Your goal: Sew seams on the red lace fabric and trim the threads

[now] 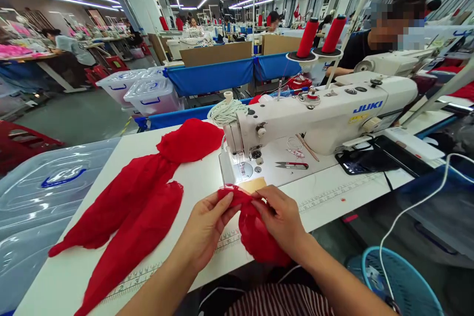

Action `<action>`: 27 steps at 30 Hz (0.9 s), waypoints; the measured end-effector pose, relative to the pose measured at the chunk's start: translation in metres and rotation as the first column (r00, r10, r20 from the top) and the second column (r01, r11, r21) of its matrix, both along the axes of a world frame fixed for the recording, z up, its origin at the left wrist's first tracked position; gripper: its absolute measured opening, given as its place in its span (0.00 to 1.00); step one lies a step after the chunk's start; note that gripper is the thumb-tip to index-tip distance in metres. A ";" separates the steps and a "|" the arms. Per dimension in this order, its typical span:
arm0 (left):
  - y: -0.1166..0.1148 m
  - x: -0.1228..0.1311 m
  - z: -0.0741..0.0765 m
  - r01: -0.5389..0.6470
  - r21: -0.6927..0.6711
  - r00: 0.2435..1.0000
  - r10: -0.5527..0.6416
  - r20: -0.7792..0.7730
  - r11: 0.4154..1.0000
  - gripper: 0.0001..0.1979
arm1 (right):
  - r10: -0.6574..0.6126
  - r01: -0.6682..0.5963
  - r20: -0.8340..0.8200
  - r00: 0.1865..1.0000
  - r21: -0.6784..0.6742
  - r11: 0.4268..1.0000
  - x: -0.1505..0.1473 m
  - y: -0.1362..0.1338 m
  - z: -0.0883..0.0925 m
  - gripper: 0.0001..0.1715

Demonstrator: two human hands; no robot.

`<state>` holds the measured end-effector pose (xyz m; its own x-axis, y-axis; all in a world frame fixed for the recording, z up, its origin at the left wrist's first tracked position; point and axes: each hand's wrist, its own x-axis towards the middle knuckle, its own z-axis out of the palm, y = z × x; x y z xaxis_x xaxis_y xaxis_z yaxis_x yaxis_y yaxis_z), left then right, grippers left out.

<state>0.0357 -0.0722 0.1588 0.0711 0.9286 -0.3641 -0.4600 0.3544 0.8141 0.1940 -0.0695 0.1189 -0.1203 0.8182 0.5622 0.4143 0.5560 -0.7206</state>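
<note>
My left hand pinches the upper edge of a piece of red fabric in front of the sewing machine. A short way to its right, my right hand grips the same edge between thumb and fingers. The rest of this fabric hangs down over the table's front edge. The machine's needle area is lit and lies just beyond my hands. More red fabric pieces with long pointed tails are spread on the table to the left.
Thread snips lie on the machine bed, and a phone rests to the right. Red thread cones stand behind the machine. A blue basket is at lower right, clear plastic boxes at left. A co-worker sits beyond the machine.
</note>
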 end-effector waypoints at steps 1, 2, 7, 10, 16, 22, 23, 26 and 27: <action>0.005 0.004 -0.004 0.007 -0.021 0.999 -0.006 0.031 1.000 0.09 | -0.032 0.031 0.033 0.999 0.049 0.998 0.003 0.005 -0.004 0.09; 0.010 0.007 -0.008 0.014 -0.042 0.998 -0.011 0.056 0.999 0.08 | -0.055 0.049 0.070 0.996 0.090 0.995 0.006 0.008 -0.008 0.11; 0.028 0.018 -0.022 0.052 -0.054 0.991 -0.044 0.128 0.997 0.05 | -0.194 0.152 0.168 0.966 0.238 0.959 0.023 0.011 -0.017 0.14; 0.035 0.022 -0.030 0.044 -0.035 0.989 -0.039 0.142 0.998 0.05 | -0.173 0.090 0.292 0.941 0.277 0.957 0.029 0.008 -0.018 0.15; 0.035 0.022 -0.039 0.084 0.002 0.987 -0.083 0.139 0.996 0.06 | -0.178 0.123 0.519 0.836 0.139 0.983 0.035 0.009 -0.025 0.16; 0.031 0.023 -0.040 0.160 0.048 0.983 -0.163 0.083 0.986 0.12 | -0.142 0.142 0.065 0.988 -0.001 0.990 0.018 0.012 -0.011 0.10; 0.031 0.023 -0.040 0.160 0.051 0.983 -0.164 0.078 0.986 0.12 | -0.113 0.113 0.020 0.993 -0.020 0.993 0.014 0.013 -0.009 0.09; 0.030 0.024 -0.040 0.159 0.061 0.984 -0.163 0.077 0.985 0.12 | -0.103 0.103 -0.007 0.995 -0.036 0.994 0.004 0.019 -0.008 0.07; 0.030 0.024 -0.039 0.157 0.063 0.984 -0.162 0.079 0.986 0.12 | -0.113 0.113 0.008 0.994 -0.033 0.993 0.002 0.021 -0.009 0.07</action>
<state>0.0599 -0.0426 0.1196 0.2482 0.9217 -0.2981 -0.4685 0.3836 0.7959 0.1960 -0.0485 0.1101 -0.0296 0.8452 0.5337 0.4778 0.4809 -0.7351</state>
